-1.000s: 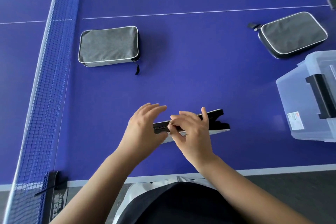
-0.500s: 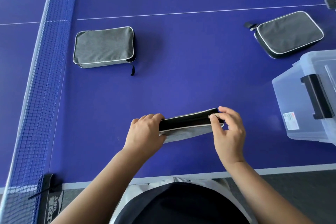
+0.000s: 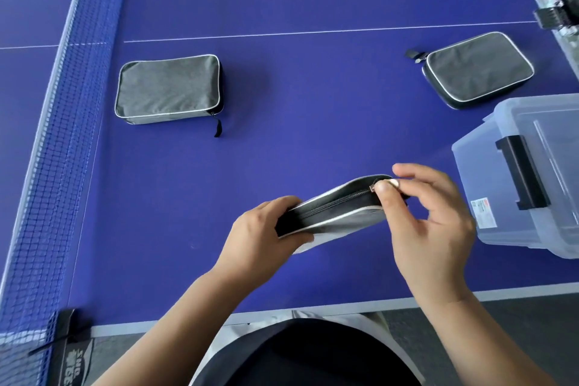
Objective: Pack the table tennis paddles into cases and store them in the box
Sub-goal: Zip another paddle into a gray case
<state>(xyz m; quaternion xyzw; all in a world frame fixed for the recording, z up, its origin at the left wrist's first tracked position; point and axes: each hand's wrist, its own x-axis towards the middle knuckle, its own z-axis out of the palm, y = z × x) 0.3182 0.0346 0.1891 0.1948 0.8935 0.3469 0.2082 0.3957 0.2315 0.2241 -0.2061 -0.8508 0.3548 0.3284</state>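
Two hands hold a paddle case on its edge above a blue table tennis table.

The left hand (image 3: 257,238) grips the near end of the held case (image 3: 332,213), fingers curled around it; the right hand (image 3: 429,226) pinches the zipper pull (image 3: 387,185) at the far end, other fingers loosely spread. On the blue table (image 3: 313,88), one closed grey case (image 3: 167,89) lies at 10 o'clock beside the net (image 3: 59,135), another grey case (image 3: 477,69) at 2 o'clock. The clear plastic box (image 3: 526,175) stands at 3 o'clock. Grey floor (image 3: 517,316) shows below the table edge.
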